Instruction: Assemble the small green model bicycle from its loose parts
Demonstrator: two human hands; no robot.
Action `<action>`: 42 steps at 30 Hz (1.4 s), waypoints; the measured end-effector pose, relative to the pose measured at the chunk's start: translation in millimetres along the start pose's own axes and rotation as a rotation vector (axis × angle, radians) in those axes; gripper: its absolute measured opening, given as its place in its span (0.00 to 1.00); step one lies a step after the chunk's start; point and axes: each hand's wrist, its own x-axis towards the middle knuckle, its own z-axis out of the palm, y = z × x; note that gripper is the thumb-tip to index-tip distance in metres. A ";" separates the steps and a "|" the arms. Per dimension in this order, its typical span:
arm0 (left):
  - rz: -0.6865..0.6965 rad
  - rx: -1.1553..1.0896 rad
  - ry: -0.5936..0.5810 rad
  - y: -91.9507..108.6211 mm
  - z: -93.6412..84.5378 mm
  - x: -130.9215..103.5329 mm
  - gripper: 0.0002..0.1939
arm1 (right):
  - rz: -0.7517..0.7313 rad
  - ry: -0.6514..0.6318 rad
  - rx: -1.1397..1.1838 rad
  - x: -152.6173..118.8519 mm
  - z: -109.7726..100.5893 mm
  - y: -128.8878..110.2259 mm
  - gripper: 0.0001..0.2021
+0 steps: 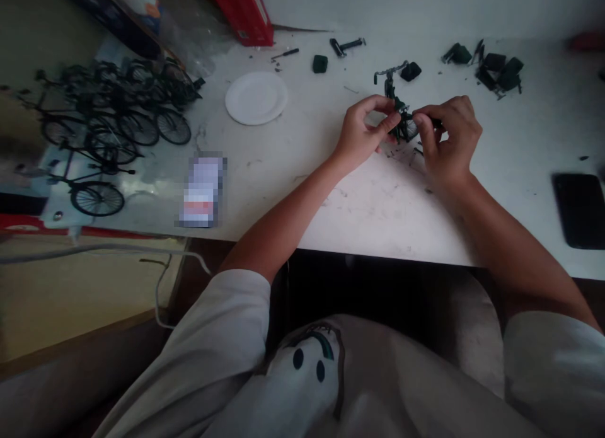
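Note:
A small dark model bicycle [390, 88] is between my hands over the white table, its handlebar pointing away from me. My left hand [362, 132] grips its frame between thumb and fingers. At the rear wheel, my right hand [449, 135] is closed in a pinch around a thin black tool [435, 122], its tip by the bicycle; much of the tool is hidden by the fingers. Just beyond the bicycle lies a dark green block-like part [410, 71]. Small dark bits are scattered below the hands.
Several finished-looking model bicycles [113, 110] crowd the left. A white plate [256, 98], a phone with a lit screen [203, 191], a green block [320, 63], a screwdriver [289, 53] and a red binder [246, 16] are nearer. More dark parts [501, 72] and a black phone [579, 210] lie right.

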 end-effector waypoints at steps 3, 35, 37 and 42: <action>0.008 0.008 0.007 -0.6 -0.2 0.6 0.27 | -0.119 0.020 -0.026 2.4 1.1 1.8 0.22; -0.046 -0.127 0.098 -4.4 9.1 -5.5 0.24 | -0.137 -0.192 -0.332 4.0 -16.2 -8.0 0.24; -0.047 -0.131 0.101 -1.8 9.9 -6.5 0.21 | -0.168 -0.167 -0.341 3.1 -14.7 -6.4 0.24; -0.064 -0.142 0.105 7.6 11.5 -8.8 0.15 | -0.161 -0.137 -0.305 0.5 -10.3 -1.9 0.26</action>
